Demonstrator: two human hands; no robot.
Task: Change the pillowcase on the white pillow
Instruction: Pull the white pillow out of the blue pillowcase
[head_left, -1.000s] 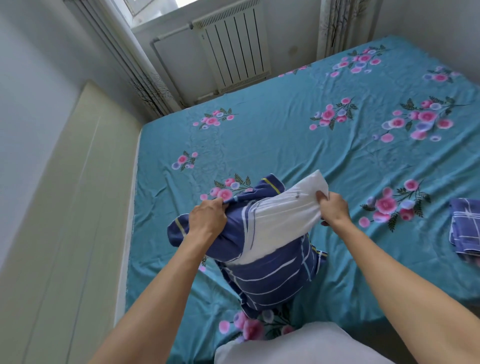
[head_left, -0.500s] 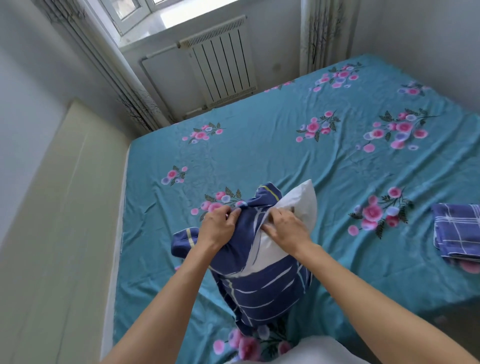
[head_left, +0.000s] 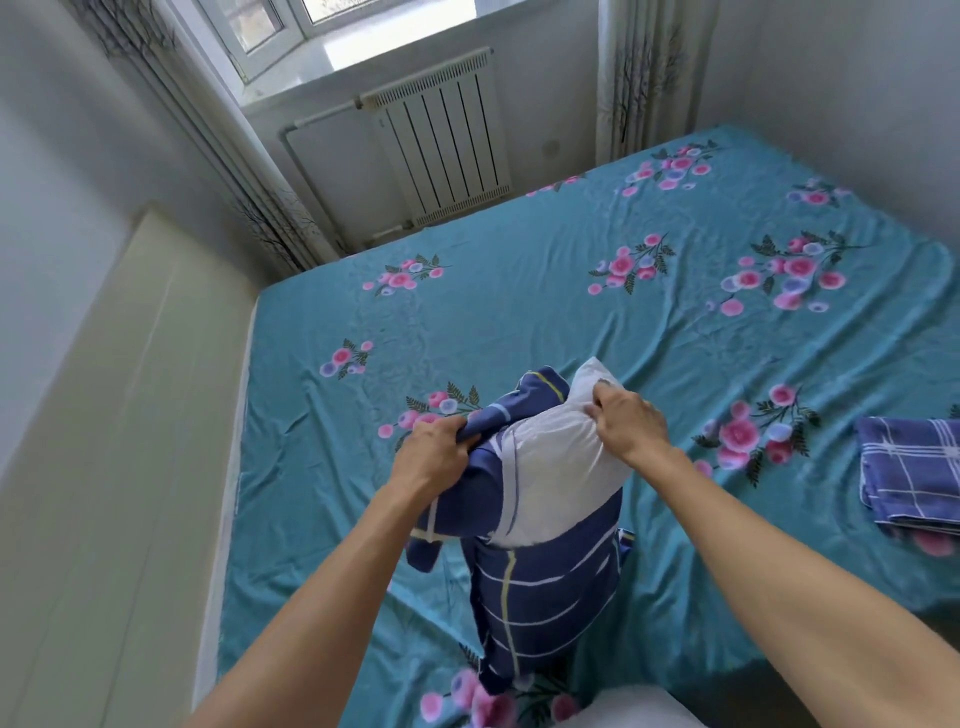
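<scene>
The white pillow (head_left: 556, 467) stands on end on the bed, its lower part inside a navy pillowcase (head_left: 540, 597) with white and yellow lines. Its upper half sticks out bare. My left hand (head_left: 434, 457) is closed on the bunched open edge of the navy pillowcase at the pillow's left side. My right hand (head_left: 626, 421) pinches the white pillow near its top right corner. A second, folded blue checked pillowcase (head_left: 914, 478) lies on the bed at the right edge.
The bed is covered by a teal sheet (head_left: 519, 291) with pink flowers. A cream headboard (head_left: 114, 415) runs along the left. A white radiator (head_left: 441, 145) and curtains stand under the window at the back. White cloth (head_left: 639, 712) shows at the bottom edge.
My right hand moved from the middle of the pillow's exposed part to its top right corner. More white pillow shows above the navy case. The camera tilted up toward the window.
</scene>
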